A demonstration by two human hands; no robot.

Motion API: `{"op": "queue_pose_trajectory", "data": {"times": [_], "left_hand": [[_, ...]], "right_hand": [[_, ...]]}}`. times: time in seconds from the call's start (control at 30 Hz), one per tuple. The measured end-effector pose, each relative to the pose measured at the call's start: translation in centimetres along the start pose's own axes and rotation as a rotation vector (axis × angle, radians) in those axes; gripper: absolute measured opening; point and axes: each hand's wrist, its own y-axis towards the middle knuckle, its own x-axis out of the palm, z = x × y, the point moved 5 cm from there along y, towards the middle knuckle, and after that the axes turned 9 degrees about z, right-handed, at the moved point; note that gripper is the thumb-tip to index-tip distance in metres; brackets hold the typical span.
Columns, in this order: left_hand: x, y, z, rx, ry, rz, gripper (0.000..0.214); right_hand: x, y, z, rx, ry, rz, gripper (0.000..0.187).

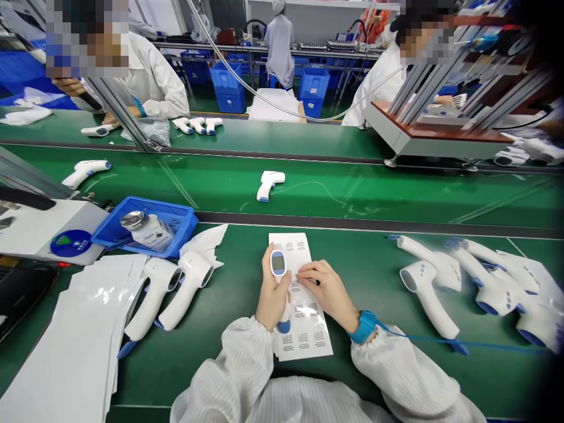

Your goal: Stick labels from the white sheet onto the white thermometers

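Left of the paper sheet (308,335) lie two white thermometers (181,295). The left hand (271,296) stands on its side on the sheet. Its fingers are wrapped tight around a small thermometer (278,264), whose screen faces up. The right hand (328,291) lies low on the sheet just beside it, fingers loose, tips pressing the paper. Right of the sheet lies a pile of thermometers (480,282).

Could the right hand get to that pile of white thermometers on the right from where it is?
Probably yes. The right hand lies open on the paper sheet, holding nothing, and only bare green table separates it from the nearest thermometer of the pile. The left hand grips its own thermometer.
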Motion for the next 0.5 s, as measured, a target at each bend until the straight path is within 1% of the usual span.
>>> {"op": "queue_pose_trajectory", "data": {"times": [0.13,0.23,0.33,0.4,0.47,0.5], "left_hand": [[0.1,-0.1,0.3,-0.001,0.018,0.000,0.069],[0.0,-0.2,0.4,0.001,0.036,-0.006,0.070],[0.1,0.0,0.1,0.005,0.043,-0.017,0.069],[0.2,0.0,-0.1,0.033,0.036,0.002,0.071],[0.1,-0.3,0.0,0.015,-0.005,0.024,0.074],[-0.2,-0.6,0.2,-0.024,-0.044,0.027,0.075]], "right_hand": [[0.5,0.3,0.0,0.010,0.040,-0.024,0.014],[0.5,1.0,-0.4,0.027,0.017,-0.054,0.011],[0.3,1.6,-1.5,-0.031,-0.041,-0.108,0.014],[-0.1,1.0,-3.0,-0.112,-0.031,-0.196,0.016],[-0.6,-0.7,-4.6,-0.142,0.082,-0.373,0.018],[-1.1,-1.9,-5.1,-0.119,0.173,-0.481,0.020]]}}
